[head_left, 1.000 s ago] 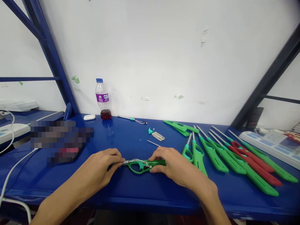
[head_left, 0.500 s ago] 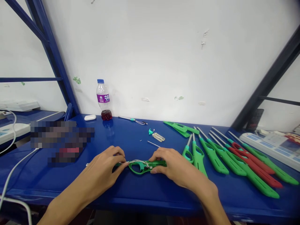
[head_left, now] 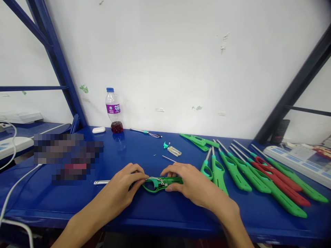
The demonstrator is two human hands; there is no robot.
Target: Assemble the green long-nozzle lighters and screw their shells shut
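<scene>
An opened green gas lighter (head_left: 156, 189) lies on the blue table, its inner parts and white wire (head_left: 153, 178) showing. My left hand (head_left: 128, 183) pinches the wire with thumb and fingertips above the trigger area. The lighter's metal tube (head_left: 101, 182) sticks out to the left behind this hand. My right hand (head_left: 190, 179) grips the handle end, thumb at the near side and fingers over the far side. Just beyond lie a thin metal screwdriver-like rod (head_left: 169, 158), a clear fuel tank (head_left: 174, 151) and a teal trigger piece (head_left: 166, 145).
Several assembled green and red lighters (head_left: 234, 172) lie in a row on the right. Green housing halves (head_left: 198, 140) and a lighter tube with wires (head_left: 146, 132) lie along the wall. A drink bottle (head_left: 113, 108) and white case (head_left: 98, 130) stand at back left. A power strip (head_left: 297, 165) is far right.
My left hand has shifted right along the lighter, its fingertips now nearer the trigger. More of the metal tube shows on the left. My right hand keeps its place.
</scene>
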